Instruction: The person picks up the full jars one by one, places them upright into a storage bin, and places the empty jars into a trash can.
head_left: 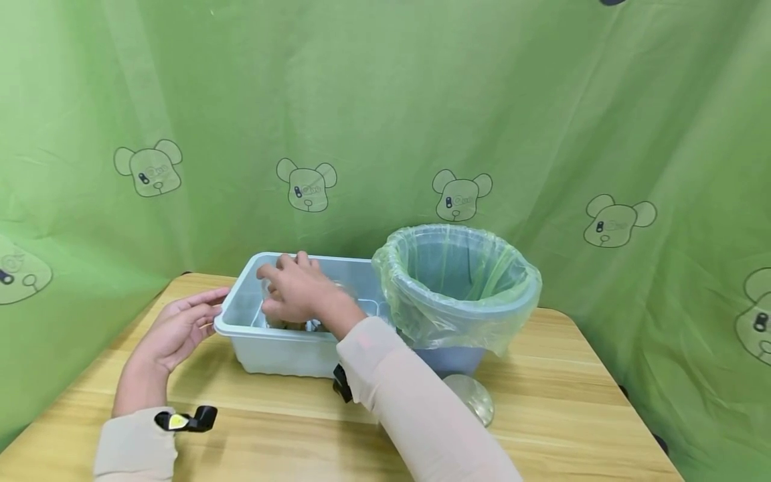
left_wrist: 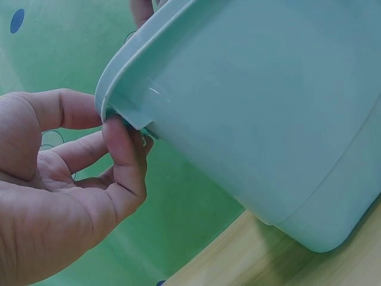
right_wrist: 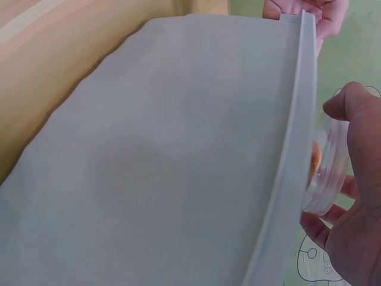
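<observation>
A light blue rectangular plastic bin (head_left: 283,355) stands on the table. My left hand (head_left: 177,328) is at its left end, thumb and fingers pinching the rim (left_wrist: 134,59) at the corner. Inside the bin, my right hand (head_left: 295,289) reaches down from above. It grips a clear round plastic container (right_wrist: 331,170), thumb on one side and fingers on the other. Something orange-brown (right_wrist: 314,159) shows through that container's side, and the bin's wall hides its lower part in the right wrist view.
Right of the bin, a blue trash can (head_left: 500,308) lined with a thin green bag (head_left: 415,314) stands close against it. A clear round disc (head_left: 474,399), like a lid, lies on the wooden table (head_left: 554,402) in front of the can. A green curtain (head_left: 373,100) hangs behind.
</observation>
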Available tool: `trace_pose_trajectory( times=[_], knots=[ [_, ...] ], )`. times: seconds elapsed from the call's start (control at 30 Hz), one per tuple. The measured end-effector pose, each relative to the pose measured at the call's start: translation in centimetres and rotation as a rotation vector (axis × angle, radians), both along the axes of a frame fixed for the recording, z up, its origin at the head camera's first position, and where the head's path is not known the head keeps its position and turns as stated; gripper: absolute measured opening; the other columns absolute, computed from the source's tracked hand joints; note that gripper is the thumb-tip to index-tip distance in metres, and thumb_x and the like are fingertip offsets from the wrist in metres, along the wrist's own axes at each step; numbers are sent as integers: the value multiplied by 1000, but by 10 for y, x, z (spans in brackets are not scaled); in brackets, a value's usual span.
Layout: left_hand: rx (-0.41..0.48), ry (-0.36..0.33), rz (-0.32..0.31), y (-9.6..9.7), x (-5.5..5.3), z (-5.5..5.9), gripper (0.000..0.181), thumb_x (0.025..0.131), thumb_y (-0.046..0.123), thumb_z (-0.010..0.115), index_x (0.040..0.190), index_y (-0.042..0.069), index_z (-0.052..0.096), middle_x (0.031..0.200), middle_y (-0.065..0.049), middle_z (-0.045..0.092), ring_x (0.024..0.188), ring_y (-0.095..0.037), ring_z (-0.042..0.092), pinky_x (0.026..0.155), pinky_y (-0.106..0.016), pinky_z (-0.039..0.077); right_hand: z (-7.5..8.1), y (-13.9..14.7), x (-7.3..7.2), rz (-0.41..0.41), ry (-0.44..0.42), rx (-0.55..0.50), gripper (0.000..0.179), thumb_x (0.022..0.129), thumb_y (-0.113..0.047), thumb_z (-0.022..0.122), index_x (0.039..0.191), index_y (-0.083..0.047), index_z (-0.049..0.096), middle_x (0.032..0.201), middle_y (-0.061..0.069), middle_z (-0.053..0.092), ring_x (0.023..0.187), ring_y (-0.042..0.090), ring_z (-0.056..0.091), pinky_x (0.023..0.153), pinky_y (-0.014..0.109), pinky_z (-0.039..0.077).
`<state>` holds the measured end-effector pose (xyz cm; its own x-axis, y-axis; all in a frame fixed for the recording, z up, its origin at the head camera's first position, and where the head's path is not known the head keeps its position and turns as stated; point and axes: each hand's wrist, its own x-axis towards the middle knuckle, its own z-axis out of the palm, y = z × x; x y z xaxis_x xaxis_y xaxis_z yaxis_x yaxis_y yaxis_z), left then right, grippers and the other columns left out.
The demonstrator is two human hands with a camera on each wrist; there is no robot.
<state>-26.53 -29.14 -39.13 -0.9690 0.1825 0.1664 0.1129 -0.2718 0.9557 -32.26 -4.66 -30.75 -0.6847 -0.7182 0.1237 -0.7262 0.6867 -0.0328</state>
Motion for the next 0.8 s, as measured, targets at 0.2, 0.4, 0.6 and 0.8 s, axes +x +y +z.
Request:
trace_pose_trajectory(
  times=[0.2, 0.4, 0.6, 0.8],
  knots=[
    [-9, -11, 12, 1, 1, 1, 33, 103, -1, 54, 129, 11, 70, 123, 5, 70, 103, -11, 67, 84, -25, 55, -6, -2, -2, -7, 17, -10, 57, 93, -41, 56, 147, -29, 47, 125, -1, 48, 109, 23, 38, 91, 37, 34],
    [-4, -5, 6, 2, 1, 1, 33, 103, -2, 53, 129, 11, 69, 124, 5, 70, 103, -11, 67, 84, -25, 55, -5, -1, -1, -14, 6, -12, 57, 92, -41, 55, 148, -30, 47, 127, -1, 48, 109, 23, 38, 90, 37, 34],
    [-8, -10, 7, 0, 1, 0, 33, 103, -2, 53, 129, 11, 69, 125, 5, 69, 104, -11, 66, 85, -25, 55, -3, 2, 0, -5, -6, 5, 58, 94, -40, 55, 150, -31, 45, 136, 0, 48, 113, 23, 38, 93, 36, 35],
    [-10, -1, 6, 0, 2, 0, 34, 103, -3, 52, 128, 11, 70, 125, 6, 69, 104, -11, 66, 84, -25, 55, 4, 4, 3, -10, 42, 73, 56, 101, -46, 51, 154, -32, 40, 151, 4, 44, 125, 27, 37, 100, 40, 35]
  ],
)
